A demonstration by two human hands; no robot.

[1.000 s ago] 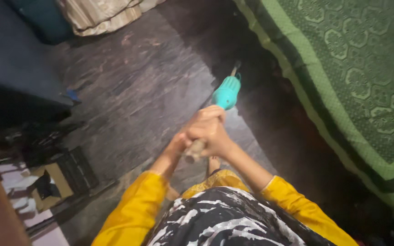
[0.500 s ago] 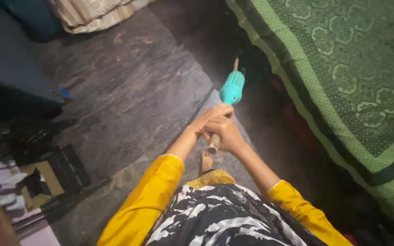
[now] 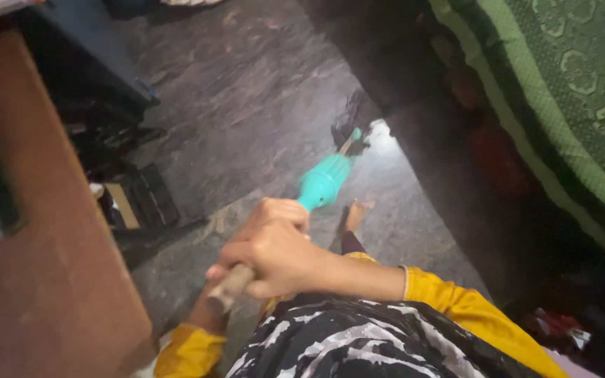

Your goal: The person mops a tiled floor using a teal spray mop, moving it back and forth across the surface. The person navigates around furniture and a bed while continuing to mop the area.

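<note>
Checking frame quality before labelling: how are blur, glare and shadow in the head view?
Head view: soft overall, with motion blur on the hands and broom; window glare on the stone floor by the broom tip; deep shadow under the bed hides what lies there; the cabinet at left is near and unfocused.

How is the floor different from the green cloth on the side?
The floor is dark grey stone with pale streaks and looks hard and a bit shiny, while the green cloth is soft, with light green stripes along its edge and curly shapes woven in. The floor lies flat and low; the cloth hangs down from higher up. The broom, held in both hands, touches the floor, not the cloth. Both show patterns.
</note>
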